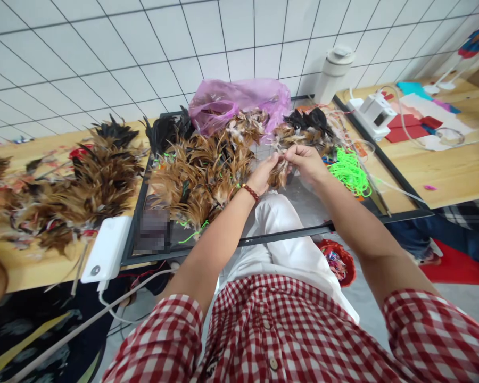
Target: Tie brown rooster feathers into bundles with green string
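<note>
Both my hands meet over the dark-framed tray [303, 230], fingertips close together. Pinched between the fingers of my left hand [263, 173] is a small bunch of brown feathers [278, 174], its tips hanging down. My right hand [308, 162] is closed at the upper end of the same bunch, thumb and forefinger together; what exactly they grip there is too small to make out. A large pile of brown feathers [203, 170] lies left of my hands. To the right is a tangle of bright green cord [348, 173], and black-and-brown feathers [311, 125] lie behind my right hand.
A pink plastic bag [243, 96] and a white bottle [333, 74] stand at the back by the tiled wall. More feathers [104, 181] and a white power bank [106, 249] are at left. A power strip [369, 114] sits right; a red basket [339, 260] is below.
</note>
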Action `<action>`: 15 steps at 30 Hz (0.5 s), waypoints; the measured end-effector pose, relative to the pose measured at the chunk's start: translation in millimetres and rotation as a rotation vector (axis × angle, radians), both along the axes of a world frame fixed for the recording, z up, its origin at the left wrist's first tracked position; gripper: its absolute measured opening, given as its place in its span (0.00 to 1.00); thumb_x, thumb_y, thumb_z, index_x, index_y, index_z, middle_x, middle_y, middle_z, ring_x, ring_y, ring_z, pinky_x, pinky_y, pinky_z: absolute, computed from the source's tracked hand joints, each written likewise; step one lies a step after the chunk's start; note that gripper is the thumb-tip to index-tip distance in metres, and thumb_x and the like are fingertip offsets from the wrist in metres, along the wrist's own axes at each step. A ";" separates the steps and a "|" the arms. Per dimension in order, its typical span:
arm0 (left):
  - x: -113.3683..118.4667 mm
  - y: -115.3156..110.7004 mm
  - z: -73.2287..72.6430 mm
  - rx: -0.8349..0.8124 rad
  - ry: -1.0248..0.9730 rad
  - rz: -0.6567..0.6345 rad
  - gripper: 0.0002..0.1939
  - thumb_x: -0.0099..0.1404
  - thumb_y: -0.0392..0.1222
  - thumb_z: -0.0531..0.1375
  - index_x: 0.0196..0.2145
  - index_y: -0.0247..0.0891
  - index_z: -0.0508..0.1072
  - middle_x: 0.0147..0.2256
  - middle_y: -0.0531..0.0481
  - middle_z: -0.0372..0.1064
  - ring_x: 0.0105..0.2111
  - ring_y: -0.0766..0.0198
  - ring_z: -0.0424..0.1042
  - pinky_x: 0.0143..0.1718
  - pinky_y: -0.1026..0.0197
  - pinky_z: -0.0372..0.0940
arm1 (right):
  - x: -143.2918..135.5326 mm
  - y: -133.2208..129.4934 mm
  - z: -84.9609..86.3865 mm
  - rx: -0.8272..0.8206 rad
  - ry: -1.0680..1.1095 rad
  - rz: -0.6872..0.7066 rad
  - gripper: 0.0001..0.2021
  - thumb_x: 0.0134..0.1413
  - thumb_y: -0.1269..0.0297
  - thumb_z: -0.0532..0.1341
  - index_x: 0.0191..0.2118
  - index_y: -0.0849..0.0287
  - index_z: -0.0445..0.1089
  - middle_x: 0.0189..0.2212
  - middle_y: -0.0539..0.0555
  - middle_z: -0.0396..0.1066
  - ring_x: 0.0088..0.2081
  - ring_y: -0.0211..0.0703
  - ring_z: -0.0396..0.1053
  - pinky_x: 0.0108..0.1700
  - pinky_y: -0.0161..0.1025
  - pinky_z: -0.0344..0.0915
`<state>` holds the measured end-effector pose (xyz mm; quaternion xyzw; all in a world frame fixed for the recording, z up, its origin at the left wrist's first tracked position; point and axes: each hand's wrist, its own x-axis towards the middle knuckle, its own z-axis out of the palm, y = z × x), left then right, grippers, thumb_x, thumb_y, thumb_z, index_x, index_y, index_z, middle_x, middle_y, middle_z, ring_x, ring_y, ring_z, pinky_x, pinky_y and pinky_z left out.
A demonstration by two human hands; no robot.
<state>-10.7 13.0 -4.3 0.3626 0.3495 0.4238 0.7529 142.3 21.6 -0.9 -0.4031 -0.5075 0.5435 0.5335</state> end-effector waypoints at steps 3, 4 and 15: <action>1.9 -0.1 -6.2 0.093 0.062 0.000 0.13 0.67 0.45 0.68 0.31 0.34 0.73 0.23 0.53 0.71 0.24 0.70 0.72 0.29 0.67 0.64 | -5.2 -4.6 1.5 0.012 -0.019 0.004 0.31 0.23 0.36 0.80 0.23 0.56 0.71 0.20 0.49 0.70 0.21 0.38 0.65 0.24 0.39 0.65; 2.7 -0.3 -8.0 0.118 0.080 0.004 0.13 0.68 0.43 0.68 0.29 0.34 0.72 0.22 0.55 0.69 0.22 0.72 0.70 0.28 0.68 0.63 | -7.9 -6.0 0.8 0.014 -0.013 0.008 0.31 0.23 0.36 0.80 0.22 0.56 0.70 0.19 0.49 0.69 0.22 0.38 0.65 0.24 0.38 0.65; 1.0 0.4 -7.9 0.113 0.122 0.093 0.17 0.72 0.44 0.63 0.27 0.37 0.67 0.19 0.60 0.57 0.19 0.74 0.62 0.29 0.68 0.65 | 55.8 44.6 -7.2 0.232 -0.013 -0.398 0.31 0.50 0.25 0.62 0.36 0.52 0.73 0.27 0.52 0.68 0.33 0.45 0.70 0.37 0.43 0.69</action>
